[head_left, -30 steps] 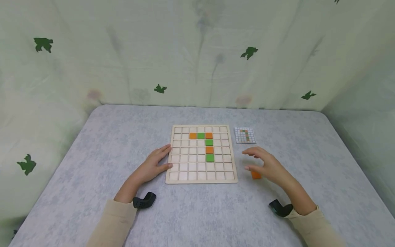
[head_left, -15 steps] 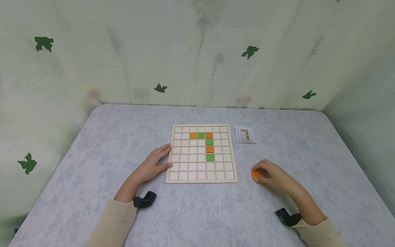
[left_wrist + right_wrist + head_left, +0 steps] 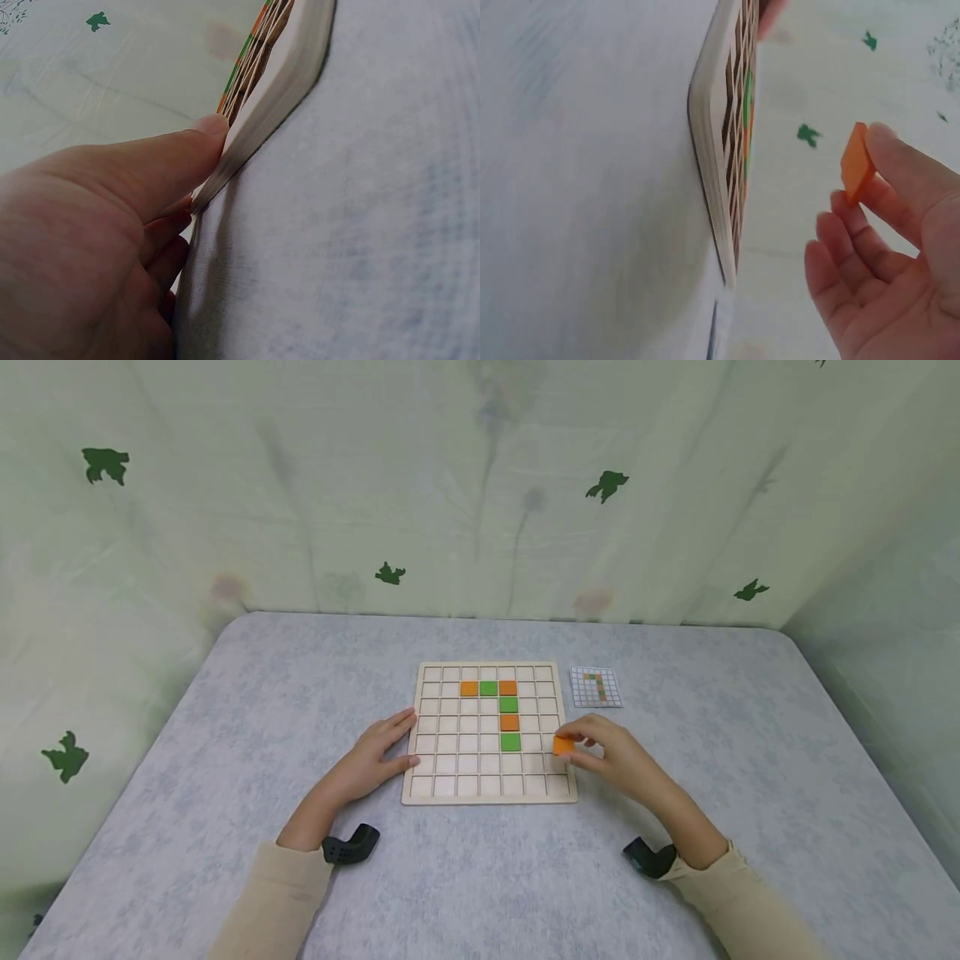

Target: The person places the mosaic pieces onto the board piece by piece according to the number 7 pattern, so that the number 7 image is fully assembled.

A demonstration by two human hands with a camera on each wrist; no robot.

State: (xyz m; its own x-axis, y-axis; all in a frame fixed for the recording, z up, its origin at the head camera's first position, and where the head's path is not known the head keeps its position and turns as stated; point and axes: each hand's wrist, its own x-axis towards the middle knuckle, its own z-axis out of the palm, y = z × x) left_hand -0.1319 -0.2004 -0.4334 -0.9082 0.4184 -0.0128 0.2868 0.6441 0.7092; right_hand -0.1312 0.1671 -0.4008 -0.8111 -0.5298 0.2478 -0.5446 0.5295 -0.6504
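A wooden grid board lies on the table with orange and green square tiles in some of its cells. Three orange and three green ones form a short row and a column, such as the green tile at the lower end. My left hand rests against the board's left edge, fingers extended; in the left wrist view its thumb touches the rim. Between thumb and fingers my right hand pinches an orange tile, held above the board's right edge. The right wrist view shows this orange tile tilted and raised off the board.
A small printed card with a coloured grid pattern lies right of the board's far corner. The grey table reaches back to a pale curtain with green bird shapes.
My right hand came down to the orange tile on the table, pinched it, and carried it up and left over the board's right edge. The left hand has stayed in place.
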